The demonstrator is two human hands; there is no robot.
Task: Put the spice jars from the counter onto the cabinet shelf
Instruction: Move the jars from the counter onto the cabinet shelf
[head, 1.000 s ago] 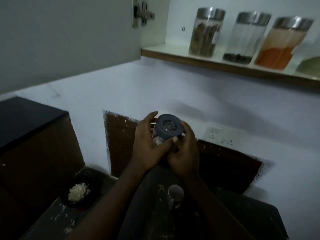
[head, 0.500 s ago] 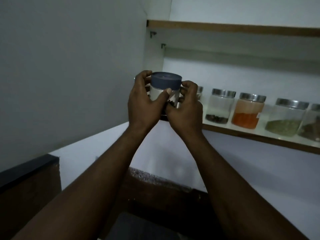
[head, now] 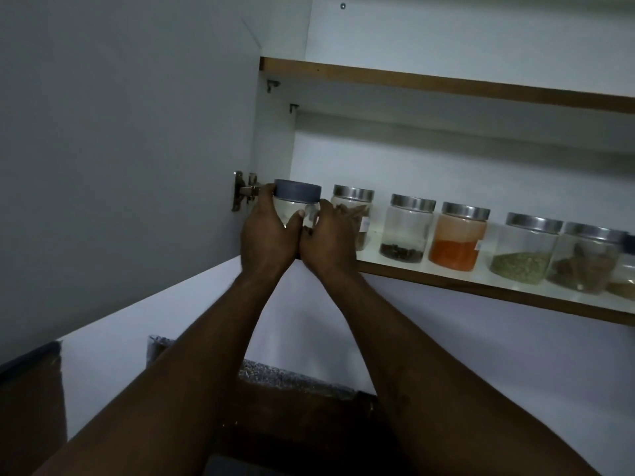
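Dim light throughout. A grey cabinet door is swung open at left, hung on a metal hinge. A white wall is seen below, with a dark wooden panel under it.

Open cabinet door hanging on a metal hinge, with pale wall underneath.
The grey door spreads left of the hinge and fills that whole side. Up and right of the hinge, two small metal pegs sit just under a wood-edged upper board. Well below the hinge, a speckled strip tops a dark brown panel. Another dark panel stands lower left.
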